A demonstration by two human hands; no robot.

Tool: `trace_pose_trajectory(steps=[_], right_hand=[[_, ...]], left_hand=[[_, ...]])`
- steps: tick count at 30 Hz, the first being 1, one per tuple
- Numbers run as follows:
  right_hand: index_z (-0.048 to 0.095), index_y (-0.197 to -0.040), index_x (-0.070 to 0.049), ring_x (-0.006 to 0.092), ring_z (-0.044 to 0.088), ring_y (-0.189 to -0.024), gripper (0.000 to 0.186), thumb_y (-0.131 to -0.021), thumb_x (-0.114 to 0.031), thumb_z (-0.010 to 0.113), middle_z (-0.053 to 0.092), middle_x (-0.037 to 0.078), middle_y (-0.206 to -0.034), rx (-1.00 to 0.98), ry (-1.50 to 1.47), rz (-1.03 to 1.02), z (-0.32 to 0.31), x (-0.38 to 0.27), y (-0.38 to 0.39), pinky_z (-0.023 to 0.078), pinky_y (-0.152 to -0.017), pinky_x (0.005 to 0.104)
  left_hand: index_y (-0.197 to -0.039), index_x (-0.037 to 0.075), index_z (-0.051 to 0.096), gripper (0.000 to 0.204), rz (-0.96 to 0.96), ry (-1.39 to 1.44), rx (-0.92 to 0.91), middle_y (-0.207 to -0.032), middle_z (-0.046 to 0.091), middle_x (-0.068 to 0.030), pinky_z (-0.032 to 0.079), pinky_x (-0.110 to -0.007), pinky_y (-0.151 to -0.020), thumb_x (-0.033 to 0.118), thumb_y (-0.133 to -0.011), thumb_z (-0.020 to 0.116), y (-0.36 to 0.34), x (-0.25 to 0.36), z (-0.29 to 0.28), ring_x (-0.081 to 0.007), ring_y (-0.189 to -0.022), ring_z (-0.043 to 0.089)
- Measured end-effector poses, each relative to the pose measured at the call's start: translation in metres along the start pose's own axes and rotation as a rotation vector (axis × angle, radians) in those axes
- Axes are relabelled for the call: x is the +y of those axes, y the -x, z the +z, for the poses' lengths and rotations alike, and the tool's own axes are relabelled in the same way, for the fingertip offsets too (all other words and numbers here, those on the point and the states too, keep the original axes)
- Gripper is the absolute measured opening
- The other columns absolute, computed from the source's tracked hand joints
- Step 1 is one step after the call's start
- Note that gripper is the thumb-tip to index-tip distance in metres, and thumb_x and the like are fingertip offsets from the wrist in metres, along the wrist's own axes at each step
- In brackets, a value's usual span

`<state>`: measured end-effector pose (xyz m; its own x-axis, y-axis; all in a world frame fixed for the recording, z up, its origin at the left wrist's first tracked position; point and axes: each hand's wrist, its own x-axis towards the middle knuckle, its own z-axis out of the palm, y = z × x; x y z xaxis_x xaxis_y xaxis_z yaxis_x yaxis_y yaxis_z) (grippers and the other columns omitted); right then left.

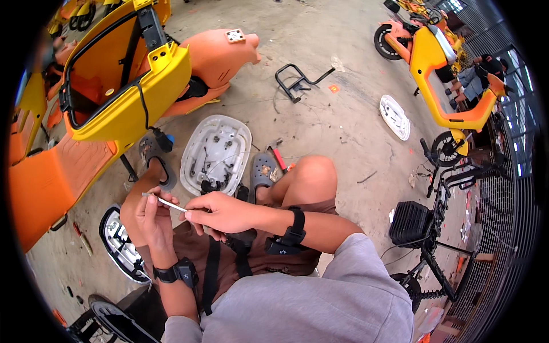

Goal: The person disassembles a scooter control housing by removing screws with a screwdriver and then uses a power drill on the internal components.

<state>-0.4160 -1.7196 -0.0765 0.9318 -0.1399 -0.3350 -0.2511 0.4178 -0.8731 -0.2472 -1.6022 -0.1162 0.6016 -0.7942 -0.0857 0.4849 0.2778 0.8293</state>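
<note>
A thin pale rod (171,203) runs between my two hands above my lap. My left hand (153,220) pinches it at the left end with fingers curled, and my right hand (209,212) grips its right end between thumb and fingers. Just beyond them, on the floor between my feet, lies a white plastic shell (229,134) holding several small dark parts. A red-handled tool (278,158) lies beside my right foot. Another white shell with a black rim (117,240) is on the floor left of my legs.
A yellow-orange scooter body (51,183) stands close at left. A bent black tube frame (291,74) and white panel (394,117) lie ahead. At right are a bare black scooter frame (429,240), a yellow scooter (429,74) and a seated person (474,80) beyond it.
</note>
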Motion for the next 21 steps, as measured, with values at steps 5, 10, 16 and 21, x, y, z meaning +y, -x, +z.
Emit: trace_pose_trajectory(steps=[5, 10, 16, 21], right_hand=[[0.059, -0.102, 0.003, 0.0111, 0.057, -0.047, 0.028, -0.1, -0.022, 0.048, 0.062, 0.006, -0.07, 0.075, 0.175, -0.097, 0.001, -0.004, 0.004, 0.047, -0.043, 0.0259], [0.058, -0.103, 0.005, 0.0133, 0.057, -0.046, 0.027, -0.099, -0.02, 0.048, 0.063, 0.008, -0.072, 0.049, 0.168, -0.081, -0.003, -0.002, 0.003, 0.048, -0.042, 0.0273], [0.055, -0.118, 0.008, 0.0158, 0.057, -0.044, 0.034, -0.097, -0.018, 0.051, 0.062, 0.01, -0.071, 0.079, 0.159, -0.093, -0.006, -0.001, 0.006, 0.046, -0.039, 0.0289], [0.054, -0.12, 0.009, 0.0163, 0.056, -0.043, 0.036, -0.095, -0.018, 0.054, 0.063, 0.011, -0.071, 0.101, 0.175, -0.109, -0.007, 0.001, 0.002, 0.046, -0.038, 0.0294]], left_hand=[[-0.108, -0.003, 0.059, 0.027, -0.073, -0.041, 0.09, -0.088, 0.065, -0.0126, 0.052, -0.035, -0.076, 0.021, -0.098, 0.055, -0.007, -0.008, -0.019, -0.0227, -0.082, 0.062], [-0.106, -0.004, 0.061, 0.027, -0.055, -0.117, 0.144, -0.088, 0.065, -0.0114, 0.053, -0.031, -0.077, 0.022, -0.097, 0.058, -0.002, -0.002, -0.006, -0.0187, -0.08, 0.064], [-0.106, -0.002, 0.061, 0.024, -0.076, -0.22, 0.195, -0.089, 0.065, -0.0098, 0.052, -0.027, -0.075, 0.02, -0.097, 0.058, -0.001, -0.001, 0.0, -0.0164, -0.081, 0.063], [-0.101, 0.0, 0.062, 0.02, -0.025, -0.314, 0.228, -0.087, 0.065, -0.0087, 0.049, -0.023, -0.069, 0.019, -0.097, 0.058, -0.007, -0.005, -0.012, -0.0132, -0.075, 0.062]])
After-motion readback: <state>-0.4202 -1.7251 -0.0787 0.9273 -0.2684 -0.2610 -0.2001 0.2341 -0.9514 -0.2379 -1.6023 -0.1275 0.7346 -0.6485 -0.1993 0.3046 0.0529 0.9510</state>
